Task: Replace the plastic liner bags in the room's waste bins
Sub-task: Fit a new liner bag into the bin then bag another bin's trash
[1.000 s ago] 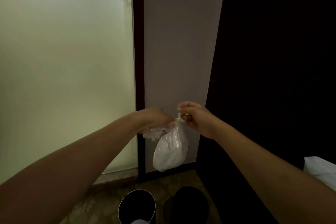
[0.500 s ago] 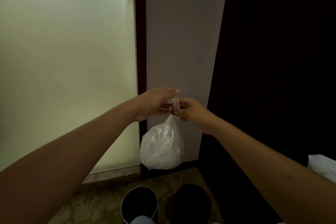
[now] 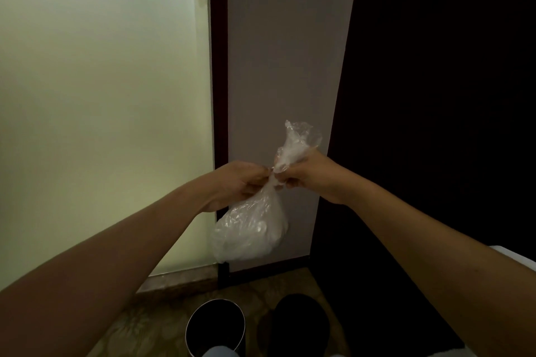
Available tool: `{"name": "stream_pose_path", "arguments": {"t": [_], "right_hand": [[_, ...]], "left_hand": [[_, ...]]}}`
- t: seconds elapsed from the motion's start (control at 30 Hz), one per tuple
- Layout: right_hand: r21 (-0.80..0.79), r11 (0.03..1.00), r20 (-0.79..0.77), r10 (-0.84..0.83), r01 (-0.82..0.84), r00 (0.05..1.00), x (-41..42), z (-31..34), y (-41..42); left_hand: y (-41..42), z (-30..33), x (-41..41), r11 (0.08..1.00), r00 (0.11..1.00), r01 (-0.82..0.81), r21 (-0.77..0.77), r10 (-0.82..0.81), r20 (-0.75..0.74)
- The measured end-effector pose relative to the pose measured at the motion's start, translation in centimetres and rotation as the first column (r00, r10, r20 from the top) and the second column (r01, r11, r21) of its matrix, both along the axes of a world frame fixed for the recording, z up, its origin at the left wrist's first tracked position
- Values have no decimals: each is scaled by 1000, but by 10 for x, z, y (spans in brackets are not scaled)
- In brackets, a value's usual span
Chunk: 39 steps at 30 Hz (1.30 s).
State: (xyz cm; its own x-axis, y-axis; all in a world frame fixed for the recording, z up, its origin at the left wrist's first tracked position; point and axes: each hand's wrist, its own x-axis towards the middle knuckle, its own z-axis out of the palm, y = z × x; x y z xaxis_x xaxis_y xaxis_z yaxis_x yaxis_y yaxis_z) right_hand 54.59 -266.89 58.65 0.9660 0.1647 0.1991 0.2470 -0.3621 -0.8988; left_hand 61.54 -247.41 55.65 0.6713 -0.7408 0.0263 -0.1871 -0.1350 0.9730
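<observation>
A filled, translucent white liner bag [image 3: 249,232] hangs in mid-air in front of me. Its neck is gathered and twisted. My left hand [image 3: 237,182] pinches the neck from the left. My right hand [image 3: 310,174] grips the neck from the right, and the bag's loose top [image 3: 298,139] sticks up above that fist. Below on the floor stands a round black waste bin [image 3: 216,327] with a pale rim, open-topped and dark inside. I see no liner in it.
A frosted glass panel [image 3: 101,110] fills the left, with a dark frame post [image 3: 217,95] beside a pale wall strip. The right is a dark wall. A dark round shape [image 3: 298,324] lies on the patterned floor right of the bin. A white edge [image 3: 519,258] shows far right.
Both hands have risen with the bag. The loose top now stands up above my right fist, and the neck looks more tightly gathered between the hands.
</observation>
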Motion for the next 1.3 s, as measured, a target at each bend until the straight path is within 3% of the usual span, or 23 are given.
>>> {"name": "stream_pose_path", "arguments": {"t": [0.13,0.27,0.37,0.5,0.6,0.7,0.9,1.1,1.3], "right_hand": [[46,999,-22,27,-26,999,-5,6,-2],[57,997,-49,46,-43,998,-6,6,-1],[-19,999,-28,39,-40,999,-10,6,-1],[-100,995,16,-29,30,999,-10,7,-1],[-140,976,80,-155,165,985,-8,4,0],[-329,886,250,-252,327,935,-2,1,3],[-498,756,411,-227,426,883,-6,4,4],[-483,800,401,-159,356,902,-17,12,0],[-231,961,263,-92,155,960,-26,14,-10]], "left_hand": [[-10,4,-1,996,997,-80,-25,80,2],[-21,10,-4,985,984,-155,81,148,97],[-22,2,3,974,974,-224,24,225,-34],[-23,-3,-3,975,971,-202,-89,188,-145],[-25,-4,-12,984,989,-138,-110,132,-63],[-27,-2,-13,971,987,-157,-179,159,-3],[-18,3,-8,986,972,-148,-82,160,174],[-16,11,-8,978,984,-140,-158,155,87],[-9,19,-8,999,999,37,-33,-38,-31]]}}
